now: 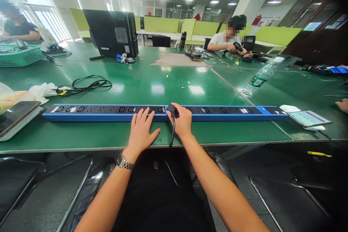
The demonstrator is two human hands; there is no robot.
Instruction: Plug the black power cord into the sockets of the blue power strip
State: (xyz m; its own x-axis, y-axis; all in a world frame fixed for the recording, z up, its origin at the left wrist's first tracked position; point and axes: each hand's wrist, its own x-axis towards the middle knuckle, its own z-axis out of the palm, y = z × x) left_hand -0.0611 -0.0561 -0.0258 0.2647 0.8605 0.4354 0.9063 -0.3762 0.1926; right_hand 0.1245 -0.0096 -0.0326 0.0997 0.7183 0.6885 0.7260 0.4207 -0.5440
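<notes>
A long blue power strip [116, 117] with a black face and rows of sockets lies across the green table near its front edge. My left hand [141, 130] rests on the strip left of its middle, fingers spread, with a metal watch on the wrist. Just to the right, my right hand [182, 120] grips a black plug [172, 109] at the strip's middle. The plug's face is against the strip, and its pins are hidden. From the plug a black cord [172, 136] hangs over the table edge towards my lap.
A coiled black cable [91, 84] lies behind the strip. A phone [19, 116] is at the left, a tablet [310, 117] at the right end. Farther back are a computer case [111, 34], a green basket [23, 56], a plastic bottle [262, 74] and two people.
</notes>
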